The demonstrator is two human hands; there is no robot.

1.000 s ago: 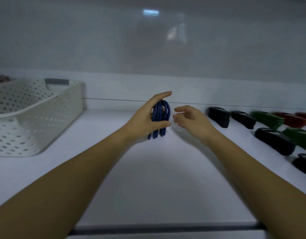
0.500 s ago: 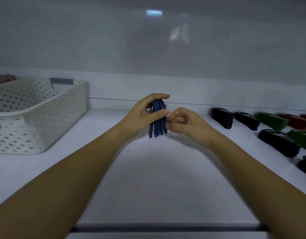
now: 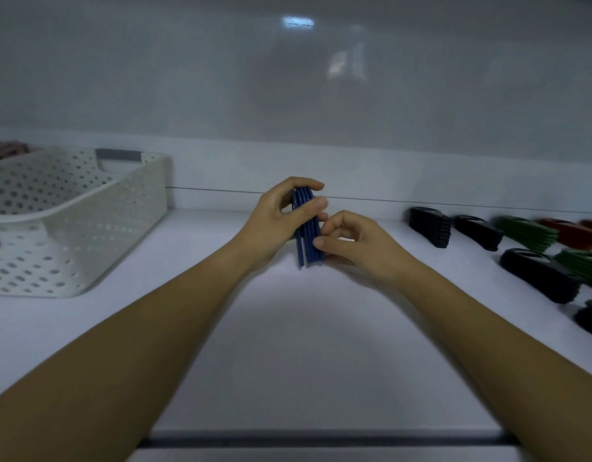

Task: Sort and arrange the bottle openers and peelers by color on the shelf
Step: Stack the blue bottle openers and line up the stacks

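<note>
While the blue stack (image 3: 308, 241) is held upright, well to the right of the basket (image 3: 88, 198), its pieces should be squared before it is set down. The stack is gripped near its top by the left hand (image 3: 274, 221), with the fingers curled over it. Its lower end is pinched by the curled fingers of the right hand (image 3: 361, 245). Whether the lower ends touch the shelf (image 3: 288, 345) cannot be told. One piece on the side nearer the basket hangs slightly apart, so it should be pressed in and the ends tapped level. The grip is best loosened only once the stack is steady, since thin pieces on edge are likely to fan out. Farther from the basket a black row (image 3: 428, 226), a green row (image 3: 524, 230) and a red row (image 3: 568, 231) are laid out, and the stack would probably be best lined up with them.
</note>
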